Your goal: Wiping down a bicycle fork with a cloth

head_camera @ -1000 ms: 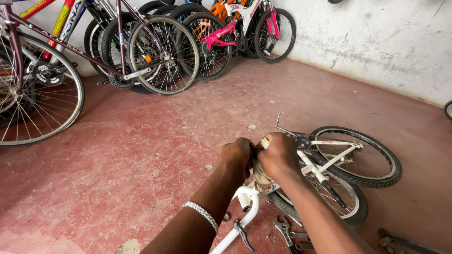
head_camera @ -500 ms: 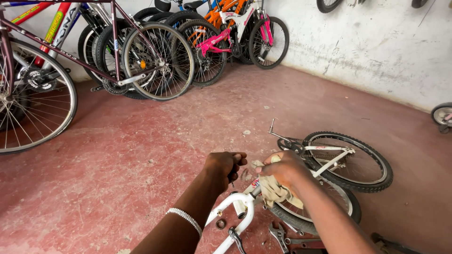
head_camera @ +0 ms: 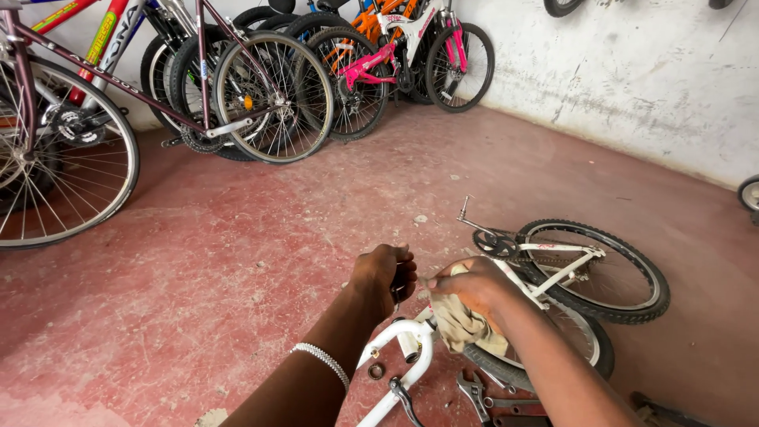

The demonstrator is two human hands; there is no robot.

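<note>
Change since earlier: both hands sit lower in the head view than a second ago and have drawn slightly apart; more of the white fork now shows below them, and the parked bicycles fill more of the top.
Head view, left hand: the left hand (head_camera: 385, 273) is curled into a fist just above the top of the white fork (head_camera: 403, 348), fingers closed together; what they pinch is too small to tell.
Left wrist: a beaded bracelet (head_camera: 320, 363) circles the forearm.
Right hand: the right hand (head_camera: 468, 286) is clamped on a dirty pale rag (head_camera: 461, 326), which hangs down against the fork's top end.
White bicycle: the small white bicycle (head_camera: 563, 265) lies on its side on the red floor (head_camera: 237, 261), just right of the hands, its two black tyres overlapping and its chainring and crank toward the far end.
Fork position: it rises from the bottom edge between the two forearms, its curved crown right beneath the hands.
Tools: an adjustable wrench (head_camera: 474, 393) lies on the floor below the rag, beside the nearer tyre; a small metal ring (head_camera: 376, 370) lies just left of the fork.
Background: a row of parked bicycles (head_camera: 261, 87) leans along the far wall, and a large spoked wheel (head_camera: 55, 158) stands at the left.
Wall: a stained white wall (head_camera: 632, 71) runs along the right.
</note>
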